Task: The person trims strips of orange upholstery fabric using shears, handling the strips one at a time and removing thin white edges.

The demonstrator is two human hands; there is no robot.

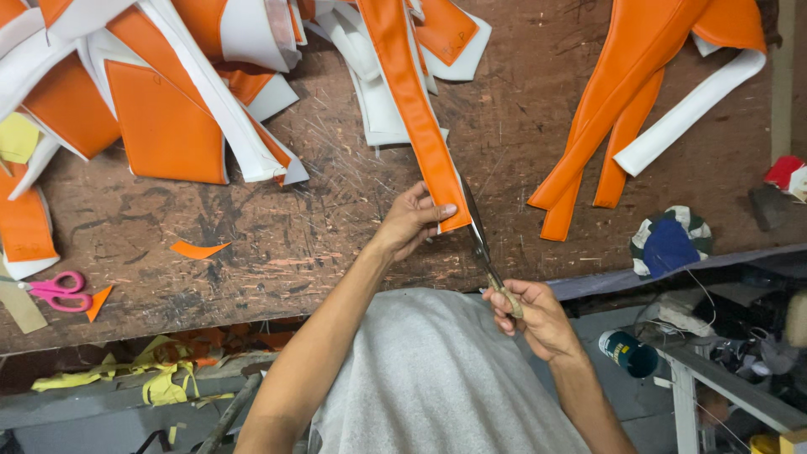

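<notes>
Right hand (538,315) fingers clamp scissors (481,244); left hand (412,220) fingers pinch the orange strip (412,92) end.

A single head-worn camera looks steeply down from above the person's own chest, so the grey shirt (437,378) fills the lower middle and both forearms run up from the bottom edge toward the left hand (412,220) and right hand (531,315). It faces forward across a scarred brown worktable (319,202) whose near edge crosses the frame just below the middle, close enough to show scratches in the wood. With only this view, nothing is shared with another.
</notes>
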